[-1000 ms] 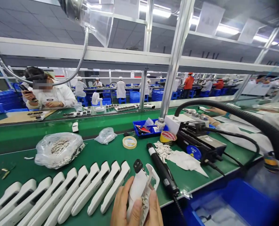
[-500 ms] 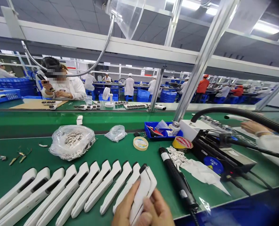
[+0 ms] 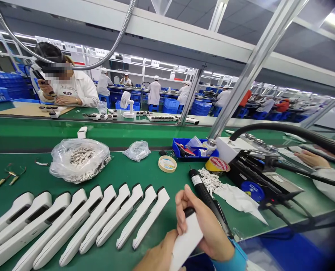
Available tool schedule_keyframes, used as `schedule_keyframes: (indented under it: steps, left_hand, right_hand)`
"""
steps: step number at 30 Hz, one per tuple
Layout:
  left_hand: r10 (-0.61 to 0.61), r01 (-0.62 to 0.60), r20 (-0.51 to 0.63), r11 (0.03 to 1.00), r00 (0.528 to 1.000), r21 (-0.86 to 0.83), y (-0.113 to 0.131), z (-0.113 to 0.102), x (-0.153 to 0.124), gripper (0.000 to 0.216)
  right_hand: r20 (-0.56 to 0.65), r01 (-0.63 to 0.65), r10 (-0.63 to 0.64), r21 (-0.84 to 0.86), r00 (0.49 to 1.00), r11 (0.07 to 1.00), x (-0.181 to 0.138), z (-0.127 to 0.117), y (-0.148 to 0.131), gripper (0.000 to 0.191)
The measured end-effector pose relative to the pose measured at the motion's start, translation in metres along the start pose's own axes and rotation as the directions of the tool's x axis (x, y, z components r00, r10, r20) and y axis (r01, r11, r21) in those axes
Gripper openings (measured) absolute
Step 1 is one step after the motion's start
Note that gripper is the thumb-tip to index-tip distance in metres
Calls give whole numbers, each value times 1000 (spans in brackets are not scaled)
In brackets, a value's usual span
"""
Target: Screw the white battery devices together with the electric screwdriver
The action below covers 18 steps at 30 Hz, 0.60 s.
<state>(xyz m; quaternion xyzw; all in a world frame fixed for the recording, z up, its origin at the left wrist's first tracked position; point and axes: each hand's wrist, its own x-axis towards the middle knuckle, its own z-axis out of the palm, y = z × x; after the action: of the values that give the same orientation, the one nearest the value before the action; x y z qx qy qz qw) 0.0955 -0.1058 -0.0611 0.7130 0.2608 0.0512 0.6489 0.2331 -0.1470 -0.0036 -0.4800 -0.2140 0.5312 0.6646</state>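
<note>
The person holds a white casing [image 3: 186, 241] low at the near edge of the bench, in front of the green mat [image 3: 122, 177]. Its long axis runs on a slant, from low and near the body up and away to the right. The far end carries a dark cap and points toward the black soldering iron [image 3: 205, 195], which lies just beyond it on the mat. The casing is a smooth, matte white slab, flat on the face that shows; its lower end runs out of the picture.

The right hand [image 3: 205, 226] wraps over the upper end, fingers curled close together across the top, thumb on the near side, clamping the piece. The left hand [image 3: 159, 258] sits under the lower end, touching it; only part of it is in the picture, so I cannot tell how its fingers lie.

To the left, a row of casings [image 3: 79, 218] lies side by side on the mat, all slanted the same way, dark ends away from the person. Behind them lies a clear bag of small metal parts [image 3: 78, 160], with a smaller bag [image 3: 137, 150], a tape roll [image 3: 167, 163] and a blue tray [image 3: 194, 148] further right. A black station [image 3: 258, 178] stands at the right, a white cloth [image 3: 238, 199] in front of it.
</note>
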Motion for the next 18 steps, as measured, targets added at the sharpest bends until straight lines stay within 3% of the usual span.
schedule_keyframes:
  steps: [2,5,12,18]
  left_hand:
    - [54,-10,122,943,991,-331,9,-6,-2,55]
    - [137,100,278,713,951,-694,17,-11,-6,56]
    - [244,137,291,499,925,-855,3,-5,1,53]
    - [314,107,259,429,914,-897,2,0,2,39]
  right_hand:
    - [-12,-9,8,-43,1000,999,2,-1,-6,37]
    - [10,-3,5,-151,1000,989,1,-3,-14,34]
    - [26,-5,13,-299,1000,954,-1,-9,-14,35]
    - [31,-13,25,-336,999,942,3,-14,-11,33]
